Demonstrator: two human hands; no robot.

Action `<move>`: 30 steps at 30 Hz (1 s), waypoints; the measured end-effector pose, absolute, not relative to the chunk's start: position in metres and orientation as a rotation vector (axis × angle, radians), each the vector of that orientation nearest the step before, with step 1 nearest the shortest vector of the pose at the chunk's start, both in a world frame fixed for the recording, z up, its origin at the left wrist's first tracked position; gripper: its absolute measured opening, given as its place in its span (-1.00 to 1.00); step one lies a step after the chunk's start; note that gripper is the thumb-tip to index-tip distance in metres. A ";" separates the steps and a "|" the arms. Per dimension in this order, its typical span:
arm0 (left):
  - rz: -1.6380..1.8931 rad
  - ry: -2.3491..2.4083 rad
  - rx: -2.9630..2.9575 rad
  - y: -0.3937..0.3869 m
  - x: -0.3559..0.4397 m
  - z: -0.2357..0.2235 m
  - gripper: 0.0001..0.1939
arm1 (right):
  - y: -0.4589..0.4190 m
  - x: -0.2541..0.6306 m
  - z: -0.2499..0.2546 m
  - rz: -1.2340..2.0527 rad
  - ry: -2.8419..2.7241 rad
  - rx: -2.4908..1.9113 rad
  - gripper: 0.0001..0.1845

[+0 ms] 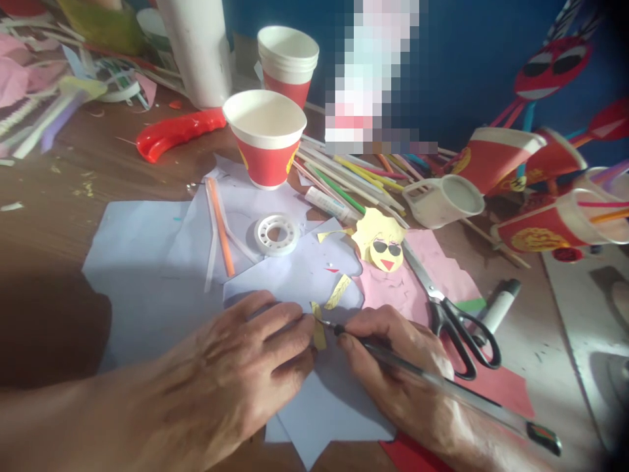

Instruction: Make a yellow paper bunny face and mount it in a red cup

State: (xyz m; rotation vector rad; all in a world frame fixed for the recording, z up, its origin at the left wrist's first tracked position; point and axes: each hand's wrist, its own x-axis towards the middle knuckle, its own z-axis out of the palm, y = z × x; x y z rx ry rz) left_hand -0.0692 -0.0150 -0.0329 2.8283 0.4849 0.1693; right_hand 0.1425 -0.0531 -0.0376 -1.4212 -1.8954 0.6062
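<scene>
In the head view, my right hand (407,360) pinches a pen with a clear barrel (447,388). Its tip rests on a small yellow paper strip (319,333). My left hand (246,367) lies palm down on pale blue paper (334,400), its fingertips at the strip's left edge. Just beyond is a second yellow piece (338,291) with pen lines on it. A yellow paper face with sunglasses and a red mouth (386,252) lies on pink paper (393,295). Black-handled scissors (449,321) are right of my right hand.
A white tape ring (276,235) and straws (219,226) lie on the paper. Behind stand red-and-white paper cups (265,141) and a red handle-shaped object (179,133). Several coloured sticks (354,177), a white mug (445,200), a marker (498,311) and decorated cups (545,223) are rightward.
</scene>
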 end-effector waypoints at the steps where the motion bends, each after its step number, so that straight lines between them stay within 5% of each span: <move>1: 0.155 0.482 2.833 -0.014 -0.069 -0.032 -0.74 | -0.053 0.143 -0.037 0.607 -1.895 -1.420 -0.93; 30: 0.333 0.485 2.796 -0.011 -0.068 -0.032 -0.67 | -0.058 0.149 -0.038 0.599 -1.954 -1.436 -0.92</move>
